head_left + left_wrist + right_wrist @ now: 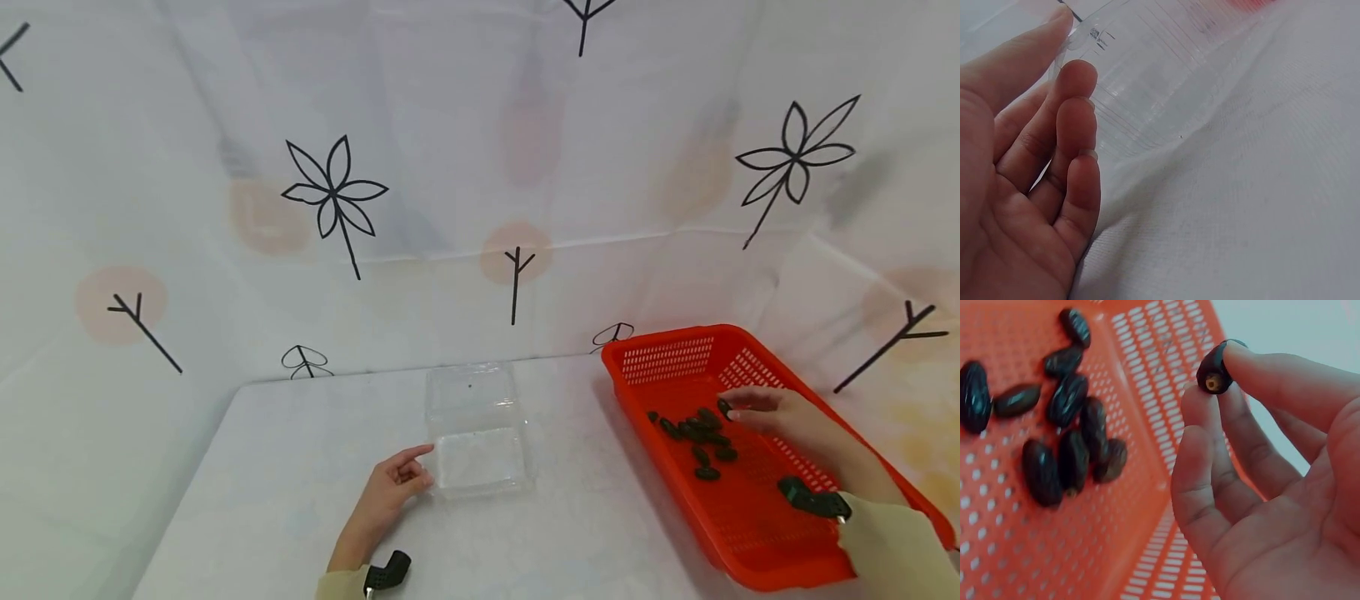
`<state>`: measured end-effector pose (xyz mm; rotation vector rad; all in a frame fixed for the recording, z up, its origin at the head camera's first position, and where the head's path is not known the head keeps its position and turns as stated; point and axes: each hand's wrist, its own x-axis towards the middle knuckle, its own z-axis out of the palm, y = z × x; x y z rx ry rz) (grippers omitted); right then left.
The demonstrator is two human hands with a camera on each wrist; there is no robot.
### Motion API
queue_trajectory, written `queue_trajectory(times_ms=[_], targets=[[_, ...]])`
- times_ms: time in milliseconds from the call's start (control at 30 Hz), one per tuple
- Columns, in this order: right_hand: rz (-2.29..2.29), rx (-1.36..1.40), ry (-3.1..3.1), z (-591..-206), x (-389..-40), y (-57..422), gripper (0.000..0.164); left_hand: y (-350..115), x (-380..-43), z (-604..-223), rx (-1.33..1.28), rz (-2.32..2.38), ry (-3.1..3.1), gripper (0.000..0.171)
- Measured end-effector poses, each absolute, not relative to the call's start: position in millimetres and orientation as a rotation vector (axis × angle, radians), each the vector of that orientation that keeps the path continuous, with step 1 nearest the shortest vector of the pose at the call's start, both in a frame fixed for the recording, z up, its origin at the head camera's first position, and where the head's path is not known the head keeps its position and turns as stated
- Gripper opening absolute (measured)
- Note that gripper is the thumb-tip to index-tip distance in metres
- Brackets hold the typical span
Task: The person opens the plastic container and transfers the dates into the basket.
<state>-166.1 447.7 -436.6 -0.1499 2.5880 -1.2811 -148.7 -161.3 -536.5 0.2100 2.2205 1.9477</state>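
My right hand (795, 425) pinches a dark, shiny date (1213, 367) between thumb and fingertips, its pale stem end showing in the right wrist view. It is over the red plastic basket (720, 542), in which several more dates (701, 429) lie in a loose cluster. On the left, my left hand (390, 487) is at the side of a clear plastic clamshell box (480, 458), its fingers loosely bent and fingertips right at the box's edge. The box lies open on the table, lid (470, 387) folded back toward the wall.
A white cloth covers the table (285, 483). Behind it hangs a pale curtain (450, 167) printed with leaves and twigs. The basket's raised, slotted walls stand at the table's right side, with the box in the middle.
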Motion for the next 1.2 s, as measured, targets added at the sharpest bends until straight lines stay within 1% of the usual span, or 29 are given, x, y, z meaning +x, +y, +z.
queue_trajectory(times_ms=[167, 433, 700, 867, 1200], targets=[[-1.249, -0.162, 2.628, -441.8, -162.8, 451.1, 0.043, -160.4, -151.5, -534.2, 0.238, 1.946, 2.226, 0.048], [-1.188, -0.150, 2.659, -439.9, -164.6, 452.3, 0.044, -157.8, -151.3, -535.8, 0.261, 1.973, 2.213, 0.049], [-1.100, -0.132, 2.743, -443.7, -163.9, 453.1, 0.033, -154.7, -152.7, -533.7, 0.233, 1.985, 2.192, 0.050], [-1.092, -0.131, 2.750, -442.4, -163.4, 451.7, 0.034, -154.3, -153.4, -533.0, 0.239, 1.972, 2.195, 0.050], [-1.169, -0.120, 2.732, -436.0, -166.3, 446.0, 0.047, -159.0, -146.6, -532.5, 0.220, 1.940, 2.215, 0.049]])
